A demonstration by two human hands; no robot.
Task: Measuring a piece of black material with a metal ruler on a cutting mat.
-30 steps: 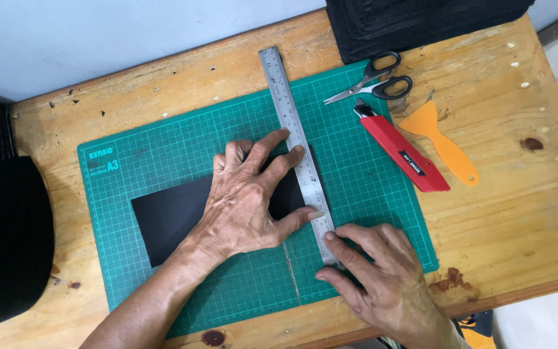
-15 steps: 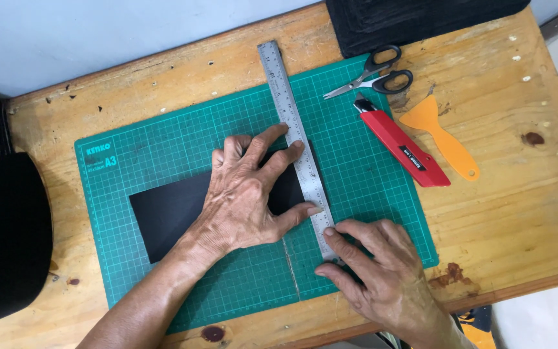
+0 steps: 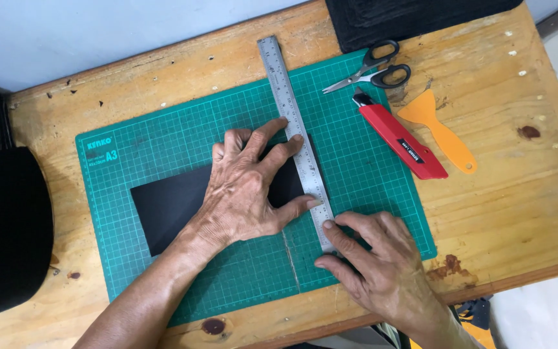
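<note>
A black sheet [image 3: 163,205] lies flat on a green cutting mat [image 3: 163,142] on a wooden table. A long steel ruler [image 3: 280,77] runs from the mat's far edge toward me, along the sheet's right edge. My left hand [image 3: 247,190] is spread flat on the sheet, its fingertips and thumb pressing the ruler. My right hand [image 3: 376,265] rests on the mat at the ruler's near end, fingers touching that end. It holds nothing that I can see.
Black-handled scissors [image 3: 372,68], a red utility knife [image 3: 398,137] and an orange plastic scraper [image 3: 440,132] lie right of the ruler. Black material [image 3: 408,16] sits at the far edge, and a black rounded object [image 3: 4,232] at the left. The table's near edge [image 3: 518,278] is close.
Both hands stay nearly where they were. The view has shifted slightly; nothing was picked up or released.
</note>
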